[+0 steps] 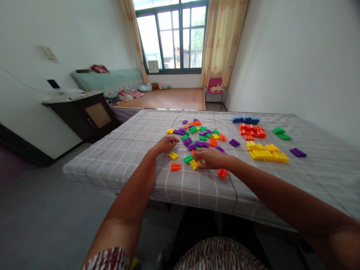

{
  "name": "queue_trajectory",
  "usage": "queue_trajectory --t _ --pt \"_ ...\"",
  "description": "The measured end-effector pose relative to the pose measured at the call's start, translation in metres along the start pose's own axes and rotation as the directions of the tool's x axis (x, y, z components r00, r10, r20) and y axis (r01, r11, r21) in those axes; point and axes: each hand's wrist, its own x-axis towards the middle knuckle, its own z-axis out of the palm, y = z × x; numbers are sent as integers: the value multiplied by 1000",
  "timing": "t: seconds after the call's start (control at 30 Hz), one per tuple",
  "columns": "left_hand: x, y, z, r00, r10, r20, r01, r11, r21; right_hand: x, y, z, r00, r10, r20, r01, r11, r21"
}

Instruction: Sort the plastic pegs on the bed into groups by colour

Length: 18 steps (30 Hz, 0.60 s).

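Note:
A loose pile of small ribbed plastic pieces in purple (187, 142), green (194, 129) and orange (213, 143) lies mid-table. My right hand (211, 159) is at the pile's near edge, thumb and fingers closed about a yellow plastic piece (194, 164). Beside that piece rests a green one (188, 159). My left hand (167, 144) hovers at the pile's left side, fingers bent and apart, with nothing visible in them. Just below it is another yellow piece (173, 155), and an orange piece (176, 167) sits nearer the table edge.
Sorted by colour on the right are blue (245, 120), orange-red (252, 132) and yellow (266, 152) stacks, with green (281, 133) and purple (298, 152) groups further right. A checked grey cloth (118, 157) covers the table. Behind stand a dark cabinet (90, 112) and a pink chair (215, 83).

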Motion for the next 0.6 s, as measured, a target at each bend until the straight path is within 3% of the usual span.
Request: queue_trajectory --t 0.1,0.2,0.33,0.43,0.53,0.6 --pt "-11 16 -23 968 16 250 -24 999 28 1 5 4 995 95 -3 -95 995 -27" --pt "-23 30 -28 928 -57 369 7 991 134 1 9 8 988 130 -78 -133 991 -29" --pt "-32 36 -16 953 -72 295 -23 952 305 -2 11 5 982 128 -136 -127 992 14" --pt "-28 34 -10 962 -102 253 1 928 373 -18 18 -5 959 147 -242 -129 988 87" --pt "-19 35 -10 950 -178 258 53 902 428 -53 39 -15 901 250 -356 -202 965 166" --pt "-11 41 -9 962 -181 202 73 890 449 -87 63 -21 834 365 -413 -282 927 250"
